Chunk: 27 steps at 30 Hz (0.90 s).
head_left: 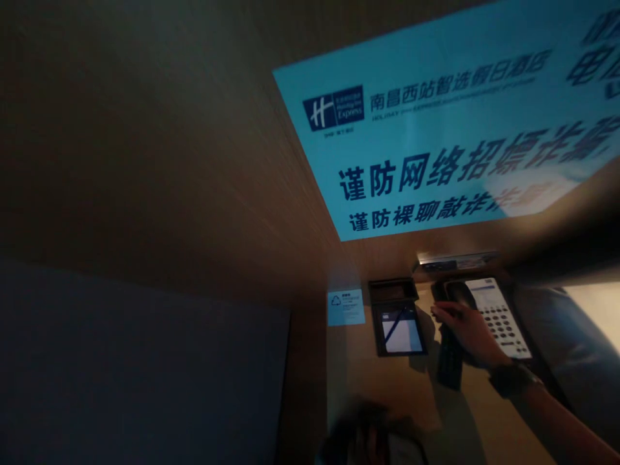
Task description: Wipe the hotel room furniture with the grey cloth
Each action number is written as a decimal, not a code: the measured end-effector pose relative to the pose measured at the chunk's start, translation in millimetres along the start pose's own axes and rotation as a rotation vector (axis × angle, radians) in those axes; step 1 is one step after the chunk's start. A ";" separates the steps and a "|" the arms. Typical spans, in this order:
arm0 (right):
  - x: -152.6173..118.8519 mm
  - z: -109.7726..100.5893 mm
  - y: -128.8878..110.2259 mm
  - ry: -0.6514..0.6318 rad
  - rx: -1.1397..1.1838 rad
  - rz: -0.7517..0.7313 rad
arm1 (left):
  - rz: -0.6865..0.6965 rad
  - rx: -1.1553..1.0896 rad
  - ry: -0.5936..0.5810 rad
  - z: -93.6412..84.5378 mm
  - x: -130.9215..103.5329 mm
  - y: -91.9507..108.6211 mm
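My right hand (467,332), with a dark band at the wrist, reaches over the desk with thumb and fingers pinched together. Below its palm is a long black remote control (450,361); whether the pinch holds anything is hidden. Just right of the hand sits a desk telephone (498,316) with a pale keypad and a dark handset. At the bottom edge, in shadow, my left hand (369,445) has its fingers curled against a blurred dark object (343,436) that I cannot identify. A black notepad tray (378,329) with a blue pen (396,324) lies left of the right hand.
A small pale card (345,308) lies beside the tray on the wooden desk (397,384). A large blue-lit notice (436,129) hangs on the wood panel above. Below it is a silvery wall fitting (455,261). Dark panelling (145,374) fills the left.
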State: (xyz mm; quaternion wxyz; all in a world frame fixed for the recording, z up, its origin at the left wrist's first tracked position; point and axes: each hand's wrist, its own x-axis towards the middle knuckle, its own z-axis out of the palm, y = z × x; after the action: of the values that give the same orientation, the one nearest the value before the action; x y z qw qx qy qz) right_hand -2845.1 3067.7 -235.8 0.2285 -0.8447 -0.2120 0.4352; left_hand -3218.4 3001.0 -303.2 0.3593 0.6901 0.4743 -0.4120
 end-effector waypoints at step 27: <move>-269.0 -131.3 15.1 0.266 1.541 -0.048 | 0.934 -0.988 -0.749 -139.4 -179.2 243.2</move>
State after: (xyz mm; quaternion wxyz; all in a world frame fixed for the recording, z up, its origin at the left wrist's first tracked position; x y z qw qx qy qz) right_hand -2876.4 2879.2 -4.8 0.7832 -0.4882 0.1608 0.3499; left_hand -2993.2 2989.4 -58.7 0.8980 0.3931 0.1099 -0.1644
